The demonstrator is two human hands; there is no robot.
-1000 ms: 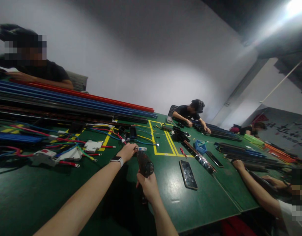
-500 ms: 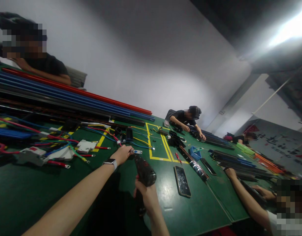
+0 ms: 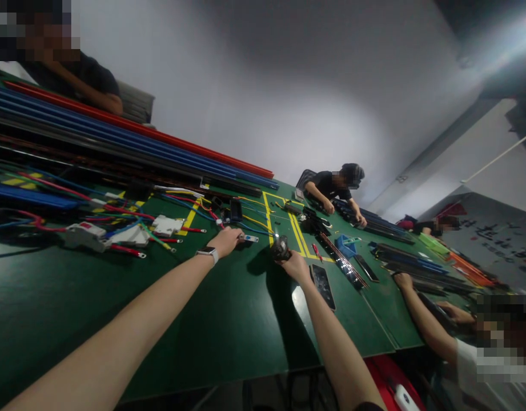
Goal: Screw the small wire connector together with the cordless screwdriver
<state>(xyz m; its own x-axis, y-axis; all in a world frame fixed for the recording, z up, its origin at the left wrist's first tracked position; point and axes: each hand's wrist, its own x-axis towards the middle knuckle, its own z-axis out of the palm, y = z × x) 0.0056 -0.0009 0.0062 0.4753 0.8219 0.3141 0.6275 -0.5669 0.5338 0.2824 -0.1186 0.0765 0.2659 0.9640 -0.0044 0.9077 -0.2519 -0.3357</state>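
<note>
My left hand (image 3: 226,242), with a watch on its wrist, has its fingers closed on a small part with a white-and-blue end (image 3: 249,238) at the middle of the table. To its right, my right hand (image 3: 296,266) grips a black cordless drill (image 3: 280,249), held low over the green tabletop. Most of the drill's handle is hidden by the hand. Just beyond my left hand lie a black plastic box (image 3: 236,209) and yellow and blue wires. A smartphone (image 3: 322,285) lies right of my right hand, partly hidden by the forearm.
White circuit breakers (image 3: 88,235) with coloured cables lie at left. Long red and blue rails (image 3: 160,137) run along the back. A red screwdriver (image 3: 316,252), a blue bin (image 3: 345,245) and a copper-striped strip (image 3: 342,262) are at right. Several co-workers sit around the table.
My right hand has carried the drill away from the part in my left hand, forward and right. My left hand keeps its hold. The camera view has shifted.
</note>
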